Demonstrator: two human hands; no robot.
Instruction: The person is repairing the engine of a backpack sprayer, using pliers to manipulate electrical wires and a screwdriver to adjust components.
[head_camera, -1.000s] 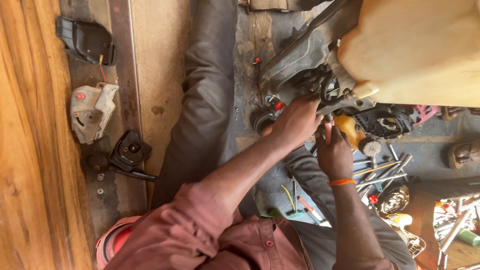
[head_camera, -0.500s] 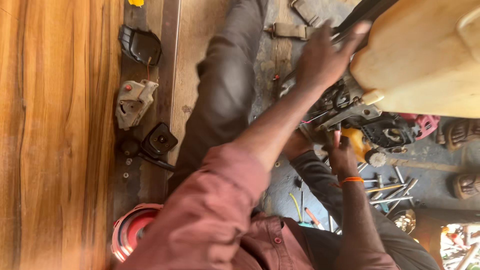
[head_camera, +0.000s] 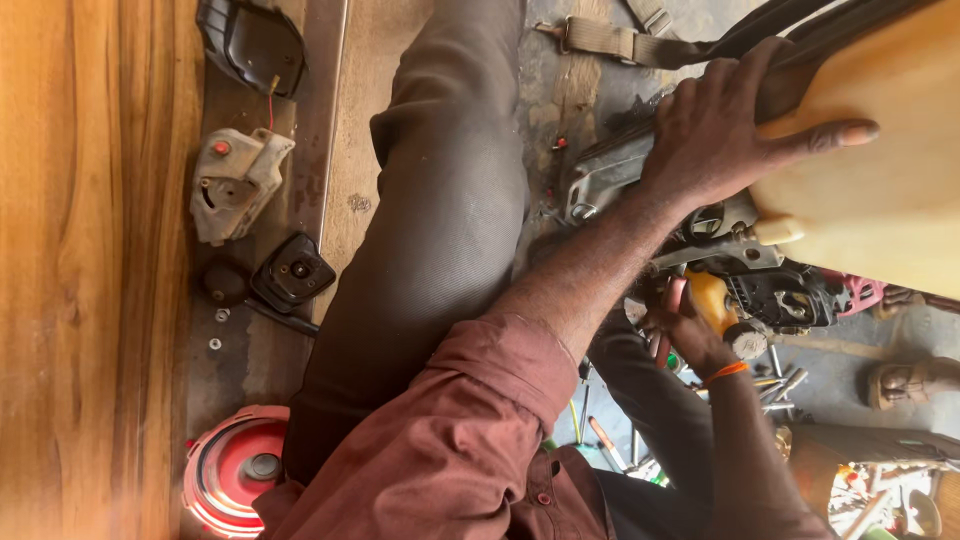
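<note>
My left hand (head_camera: 715, 135) lies on the edge of a big beige plastic tank (head_camera: 880, 200). Its fingers curl over the dark frame beside the tank and its thumb stretches across the tank. My right hand (head_camera: 680, 335), with an orange band at the wrist, grips a screwdriver with an orange-yellow handle (head_camera: 708, 298). The screwdriver's tip is at a small black and grey engine (head_camera: 770, 290) under the tank. My grey trouser leg (head_camera: 440, 220) runs up the middle. My left forearm hides part of the engine.
On a brown board at the left lie a black cover (head_camera: 250, 45), a dirty white housing with a red button (head_camera: 235, 185), a small black cap (head_camera: 295, 275) and a red and white round cover (head_camera: 235, 470). Loose tools (head_camera: 775, 385) lie at the lower right. A webbing strap (head_camera: 620, 40) crosses the top.
My left hand has left the engine and moved up onto the tank's edge. My right hand has stayed at the engine with the screwdriver. The view has shifted.
</note>
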